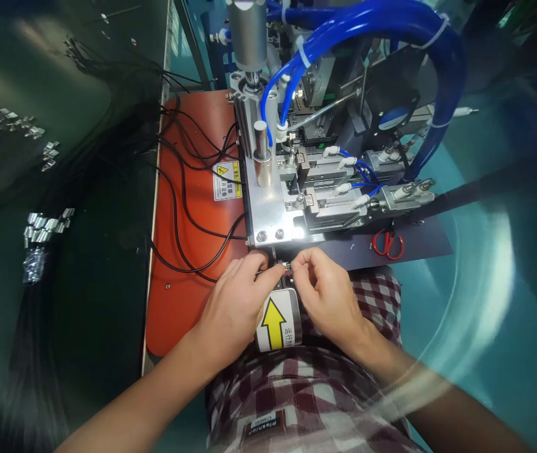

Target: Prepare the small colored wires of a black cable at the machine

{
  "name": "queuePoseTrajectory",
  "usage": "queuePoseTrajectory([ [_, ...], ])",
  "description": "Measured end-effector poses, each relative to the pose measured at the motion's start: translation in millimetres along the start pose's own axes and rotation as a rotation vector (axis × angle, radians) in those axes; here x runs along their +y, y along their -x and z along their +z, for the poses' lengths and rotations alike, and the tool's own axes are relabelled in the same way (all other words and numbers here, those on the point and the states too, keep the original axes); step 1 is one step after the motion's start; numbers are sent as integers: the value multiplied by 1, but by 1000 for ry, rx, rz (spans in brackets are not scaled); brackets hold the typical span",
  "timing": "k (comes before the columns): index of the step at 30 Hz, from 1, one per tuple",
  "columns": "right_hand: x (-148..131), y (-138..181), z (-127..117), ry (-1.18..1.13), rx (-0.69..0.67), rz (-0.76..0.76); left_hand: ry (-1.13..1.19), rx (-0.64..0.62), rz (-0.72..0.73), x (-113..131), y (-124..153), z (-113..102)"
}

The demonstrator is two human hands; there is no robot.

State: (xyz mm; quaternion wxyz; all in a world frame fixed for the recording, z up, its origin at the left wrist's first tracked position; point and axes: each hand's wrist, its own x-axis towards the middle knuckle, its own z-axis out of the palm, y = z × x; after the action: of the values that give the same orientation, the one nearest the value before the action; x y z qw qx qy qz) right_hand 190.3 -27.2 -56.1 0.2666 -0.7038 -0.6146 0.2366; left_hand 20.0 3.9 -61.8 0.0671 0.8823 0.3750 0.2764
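Pinching a small wired piece (288, 269) from opposite sides, the left hand (236, 294) and right hand (329, 290) share it (neither nearer), its long axis seemingly crosswise, just off the near edge of the metal plate (268, 215)

In front of me, white plate (292, 307): yellow arrow (273, 324) pointing away from me, characters beginning 运行; orange base (174, 321): label (227, 181) with warning triangle (222, 170), 设备 legible, smaller print too fine; my checked garment (310, 377): patch (265, 425) reading "fashion", upper line unclear
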Motion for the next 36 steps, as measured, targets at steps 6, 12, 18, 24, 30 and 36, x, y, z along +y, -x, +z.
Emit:
queuePoseTrajectory([
  [6, 1, -5, 0, -271, -184, 168, -14, -2, 7, 0, 0, -1],
  [12, 9, -8, -1, -609, -265, 277, -13, 11, 6, -1, 2, 0],
  [18, 6, -6, -2, -374, -187, 168, 0, 8, 11, -3, 1, 1],
  [24, 4, -7, 2, -264, -107, 74, 5, 5, 8, -3, 2, 2],
  [30, -6, -15, 2, -805, -297, 492, 6, -2, 6, -1, 1, 0],
  [36, -8, -17, -3, -772, -331, 519, 74, 16, 0, -3, 2, 1],
])
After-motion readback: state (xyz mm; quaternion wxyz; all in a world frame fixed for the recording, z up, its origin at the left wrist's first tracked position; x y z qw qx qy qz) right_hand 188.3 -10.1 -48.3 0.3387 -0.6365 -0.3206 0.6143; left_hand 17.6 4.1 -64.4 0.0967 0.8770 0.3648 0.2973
